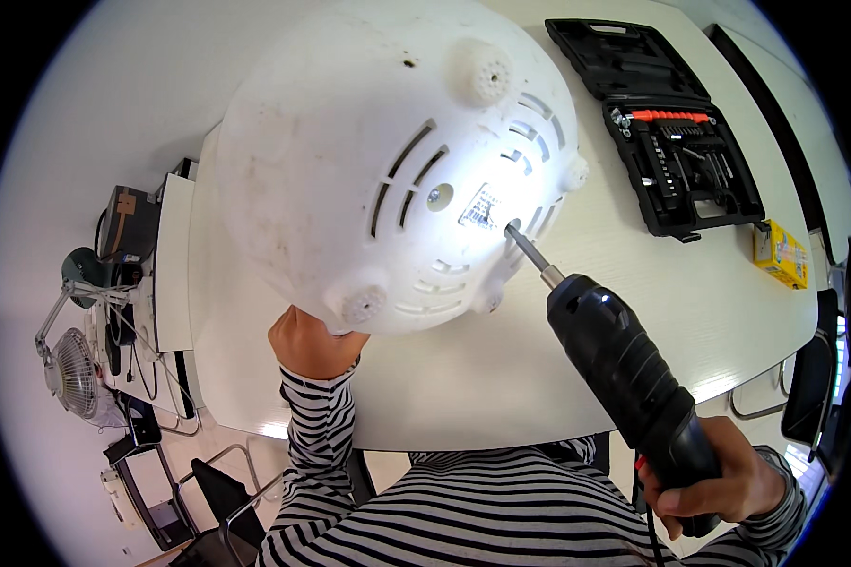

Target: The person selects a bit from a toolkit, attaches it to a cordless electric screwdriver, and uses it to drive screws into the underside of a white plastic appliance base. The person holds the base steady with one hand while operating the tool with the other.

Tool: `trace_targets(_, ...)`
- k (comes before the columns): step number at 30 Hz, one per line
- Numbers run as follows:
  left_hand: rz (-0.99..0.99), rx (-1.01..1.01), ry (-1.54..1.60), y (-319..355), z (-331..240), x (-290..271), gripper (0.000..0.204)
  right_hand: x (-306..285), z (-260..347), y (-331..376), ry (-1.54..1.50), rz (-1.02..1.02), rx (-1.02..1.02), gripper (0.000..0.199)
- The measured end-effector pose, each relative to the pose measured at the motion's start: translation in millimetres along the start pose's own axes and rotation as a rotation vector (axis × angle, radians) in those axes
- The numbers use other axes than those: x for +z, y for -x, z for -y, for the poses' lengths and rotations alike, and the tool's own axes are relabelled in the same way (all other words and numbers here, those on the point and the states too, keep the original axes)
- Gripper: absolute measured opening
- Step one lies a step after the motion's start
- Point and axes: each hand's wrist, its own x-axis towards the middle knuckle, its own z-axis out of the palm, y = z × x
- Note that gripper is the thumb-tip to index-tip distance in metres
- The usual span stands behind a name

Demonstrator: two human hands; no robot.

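A large white rounded plastic appliance (293,189) is tilted so that its underside, with vent slots, knobbly feet and a label, faces me. My left hand (318,344) grips its lower edge; the fingertips are hidden behind it. In my right hand (719,482) is a black electric screwdriver (619,350), held by the handle. Its long metal bit reaches into a round recess in the underside, beside the label, under a bright patch of light. Another recess (440,197) with a screw-like centre lies to the left of the label.
An open black tool case (686,161) with sockets, bits and an orange-red tool lies on the white table (501,387) at the right. Beside it stands a yellow box (780,255). A fan (74,373), a desk lamp (83,274) and chairs (232,501) are to the left.
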Motion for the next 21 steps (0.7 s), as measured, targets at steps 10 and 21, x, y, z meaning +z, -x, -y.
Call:
trace_targets(10, 0.011, -0.023, 0.01, 0.0, 0.2, -0.1, 0.054, -3.6, 0.6, -4.0, 0.083, 0.035, -0.025, 0.032)
trace_targets(21, 0.007, -0.032, 0.02, 0.1, 0.4, 0.5, 0.057, -4.8, 0.9, -6.2, 0.061, 0.051, -0.008, 0.034)
